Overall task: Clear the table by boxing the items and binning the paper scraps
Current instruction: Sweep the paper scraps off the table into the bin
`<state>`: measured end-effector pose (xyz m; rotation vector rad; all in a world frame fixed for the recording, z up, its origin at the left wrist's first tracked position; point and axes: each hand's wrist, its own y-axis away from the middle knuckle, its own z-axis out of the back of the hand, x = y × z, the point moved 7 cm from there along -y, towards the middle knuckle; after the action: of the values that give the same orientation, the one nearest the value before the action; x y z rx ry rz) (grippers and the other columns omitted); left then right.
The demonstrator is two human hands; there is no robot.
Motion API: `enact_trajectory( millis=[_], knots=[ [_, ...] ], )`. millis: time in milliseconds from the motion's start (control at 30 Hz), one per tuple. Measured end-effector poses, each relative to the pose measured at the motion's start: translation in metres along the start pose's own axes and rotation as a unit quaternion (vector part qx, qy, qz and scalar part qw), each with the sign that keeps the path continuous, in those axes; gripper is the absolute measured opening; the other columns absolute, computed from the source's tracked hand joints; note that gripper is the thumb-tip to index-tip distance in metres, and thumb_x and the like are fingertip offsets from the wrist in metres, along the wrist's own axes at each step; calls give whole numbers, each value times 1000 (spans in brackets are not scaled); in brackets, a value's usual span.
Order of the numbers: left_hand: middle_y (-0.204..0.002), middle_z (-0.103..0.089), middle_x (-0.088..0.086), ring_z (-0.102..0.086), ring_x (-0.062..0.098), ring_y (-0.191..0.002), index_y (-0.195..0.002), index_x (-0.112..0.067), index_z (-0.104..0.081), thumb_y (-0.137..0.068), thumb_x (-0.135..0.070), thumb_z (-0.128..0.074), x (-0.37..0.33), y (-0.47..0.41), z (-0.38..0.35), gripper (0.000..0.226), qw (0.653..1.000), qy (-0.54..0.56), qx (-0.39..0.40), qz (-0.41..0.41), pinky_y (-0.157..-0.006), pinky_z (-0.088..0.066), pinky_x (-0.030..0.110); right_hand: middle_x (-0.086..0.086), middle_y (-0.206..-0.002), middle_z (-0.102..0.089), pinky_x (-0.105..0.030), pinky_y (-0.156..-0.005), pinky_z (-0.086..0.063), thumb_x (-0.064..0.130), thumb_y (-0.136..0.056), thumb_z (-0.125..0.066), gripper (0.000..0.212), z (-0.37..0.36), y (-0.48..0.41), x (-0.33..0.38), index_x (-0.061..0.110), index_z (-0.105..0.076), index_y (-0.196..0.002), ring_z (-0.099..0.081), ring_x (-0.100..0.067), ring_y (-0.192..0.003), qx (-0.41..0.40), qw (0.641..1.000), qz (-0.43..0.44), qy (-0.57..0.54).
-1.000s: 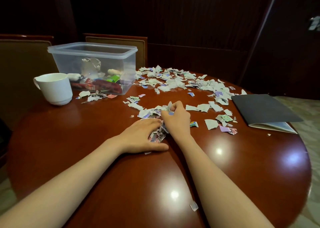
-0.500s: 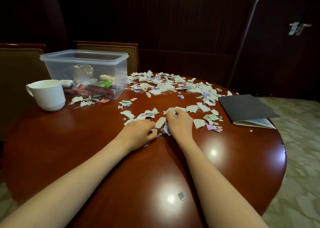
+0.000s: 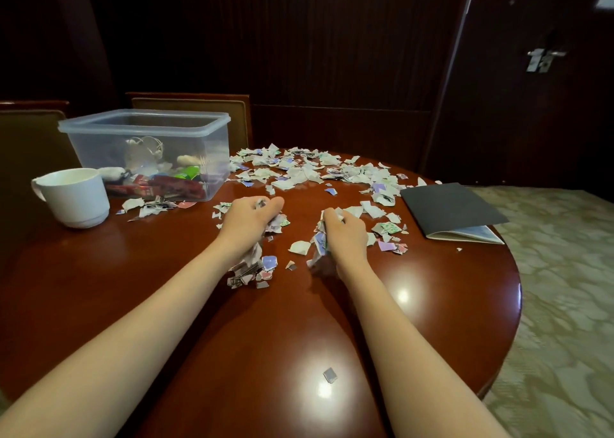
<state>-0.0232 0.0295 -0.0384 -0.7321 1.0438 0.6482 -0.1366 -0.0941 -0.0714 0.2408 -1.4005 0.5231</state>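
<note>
Torn paper scraps (image 3: 300, 172) lie scattered over the far middle of the round red-brown table (image 3: 133, 304). My left hand (image 3: 247, 221) is curled over a clump of scraps, with more spilling beneath the wrist. My right hand (image 3: 344, 233) is closed around another bunch of scraps, slightly raised. The two hands are apart. A clear plastic box (image 3: 146, 155) at the far left holds several small items. A white cup (image 3: 74, 196) stands beside it. One lone scrap (image 3: 330, 375) lies near the front.
A dark notebook (image 3: 452, 210) lies at the table's right edge. Two chair backs (image 3: 191, 108) stand behind the box. Patterned carpet (image 3: 564, 304) lies to the right. A few scraps (image 3: 149, 203) sit in front of the box.
My hands were together over one pile in the middle; now they have moved apart, each gripping its own bunch of scraps. The camera has tilted slightly.
</note>
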Motion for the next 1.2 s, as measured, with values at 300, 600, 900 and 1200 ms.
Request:
enact_trajectory(
  millis=[300, 600, 900, 1200],
  knots=[
    [-41, -39, -5, -24, 3, -23, -68, -15, -39, -95, -29, -48, 8, 5, -49, 33, 834, 478, 41, 273, -25, -17, 11, -5, -72, -42, -19, -44, -33, 22, -88, -48, 23, 20, 3, -19, 14, -41, -67, -37, -13, -59, -6, 940, -215, -263],
    [-37, -34, -6, -26, 6, -30, -57, -17, -28, -96, -22, -41, -39, 27, -126, 41, 792, 537, 61, 284, -31, -30, 5, -2, -55, -42, -9, -23, -24, 19, -93, -45, 28, 41, 13, -3, 15, -36, -67, -34, -4, -18, 11, 835, -226, -502],
    [-92, 12, -18, -61, 15, -68, -102, -10, -65, -97, -23, -38, -62, 50, -177, 31, 760, 581, 26, 291, -52, -49, 10, 6, -44, -47, -11, -33, -34, 18, -91, -47, 25, 96, 12, -6, 17, -44, -66, -47, -4, -36, -108, 867, -178, -453],
    [-91, -59, 8, -57, 20, -80, -92, -13, -47, -89, -34, -48, -62, 47, -233, 21, 769, 560, 49, 304, -74, -46, 23, -1, -65, -47, -24, -53, -40, 16, -85, -49, 18, 151, 7, -12, 14, -47, -68, -48, -12, -59, -167, 881, -123, -426]
  ],
)
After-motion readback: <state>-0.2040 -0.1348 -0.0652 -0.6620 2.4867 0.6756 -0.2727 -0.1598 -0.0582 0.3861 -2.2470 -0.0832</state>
